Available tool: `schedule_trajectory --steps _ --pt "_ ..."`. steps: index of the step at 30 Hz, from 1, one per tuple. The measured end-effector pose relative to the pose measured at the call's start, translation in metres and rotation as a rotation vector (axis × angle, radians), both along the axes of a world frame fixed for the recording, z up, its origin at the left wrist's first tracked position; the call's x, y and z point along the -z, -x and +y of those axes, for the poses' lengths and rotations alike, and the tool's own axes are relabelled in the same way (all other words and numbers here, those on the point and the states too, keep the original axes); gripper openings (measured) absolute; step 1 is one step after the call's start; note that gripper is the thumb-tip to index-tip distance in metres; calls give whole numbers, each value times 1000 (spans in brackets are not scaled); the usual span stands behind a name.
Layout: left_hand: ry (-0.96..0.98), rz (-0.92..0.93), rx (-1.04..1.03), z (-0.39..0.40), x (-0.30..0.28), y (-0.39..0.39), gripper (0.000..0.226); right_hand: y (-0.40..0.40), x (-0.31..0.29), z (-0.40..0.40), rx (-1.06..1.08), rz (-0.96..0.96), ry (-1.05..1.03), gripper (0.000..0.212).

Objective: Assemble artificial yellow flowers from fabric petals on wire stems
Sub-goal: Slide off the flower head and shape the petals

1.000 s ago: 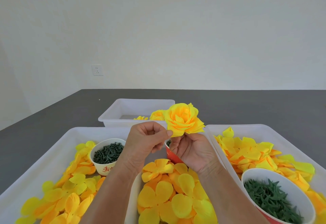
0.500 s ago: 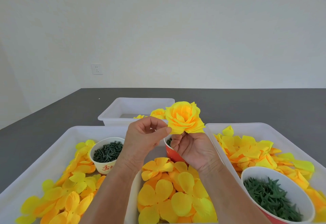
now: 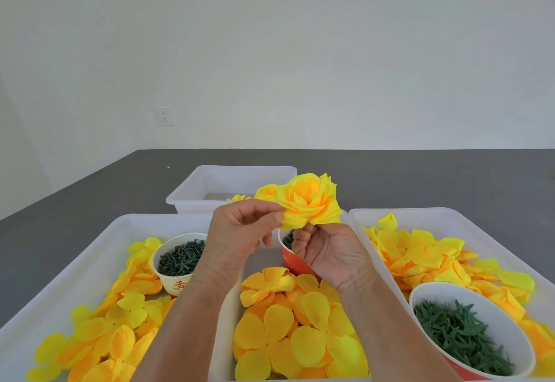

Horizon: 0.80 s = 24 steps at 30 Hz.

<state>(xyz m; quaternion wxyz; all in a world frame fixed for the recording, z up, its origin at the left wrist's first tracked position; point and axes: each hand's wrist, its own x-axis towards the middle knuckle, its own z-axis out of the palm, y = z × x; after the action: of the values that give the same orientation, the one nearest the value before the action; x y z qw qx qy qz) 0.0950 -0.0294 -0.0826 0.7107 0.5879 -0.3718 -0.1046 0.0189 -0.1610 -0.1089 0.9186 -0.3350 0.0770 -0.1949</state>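
A yellow flower (image 3: 309,201) is held up above the middle of the bench (image 3: 75,201), over the gap between the trays. Its lower left petal edge is pinched between thumb and forefinger of the left hand (image 3: 240,237), the other fingers being curled loosely. The underside of the flower is gripped by the curled fingers of the right hand (image 3: 327,249); the stem cannot be seen, being hidden in that hand.

Three white trays are set along the bench's near edge. In the left tray (image 3: 99,240) loose yellow and orange petals (image 3: 120,321) are heaped, with a white cup (image 3: 177,261) of dark green pieces at its far side. In the middle tray (image 3: 222,351) more petals (image 3: 294,327) are piled, and a red cup (image 3: 295,261) is partly hidden behind the right hand. In the right tray (image 3: 444,216) petals (image 3: 420,255) lie at the far end and a large bowl (image 3: 468,330) of green leaf-like parts stands at the near end.

A fourth bin (image 3: 210,189) stands further back, toward the bench's middle, with another yellow flower (image 3: 267,194) seen in it just behind the held one. A socket (image 3: 164,116) is set in the wall beyond the bench's far left corner.
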Motion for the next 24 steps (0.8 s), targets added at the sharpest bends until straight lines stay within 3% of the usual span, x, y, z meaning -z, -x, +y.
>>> schedule_trajectory --steps 5,11,14,19,24 --pt "24 -142 12 0 1 1 13 1 0 0 -11 18 -29 7" --pt "-43 -854 -331 -10 11 7 13 2 -1 -1 -21 7 -123 14" --pt "-28 -1016 -472 -13 14 7 12 3 -2 1 -37 -16 -108 15" --pt "49 -931 -508 -12 11 7 11 6 -6 7 -112 -162 -60 15" --pt "109 -472 -266 -9 6 6 30 7 -4 7 -154 -177 -38 18"
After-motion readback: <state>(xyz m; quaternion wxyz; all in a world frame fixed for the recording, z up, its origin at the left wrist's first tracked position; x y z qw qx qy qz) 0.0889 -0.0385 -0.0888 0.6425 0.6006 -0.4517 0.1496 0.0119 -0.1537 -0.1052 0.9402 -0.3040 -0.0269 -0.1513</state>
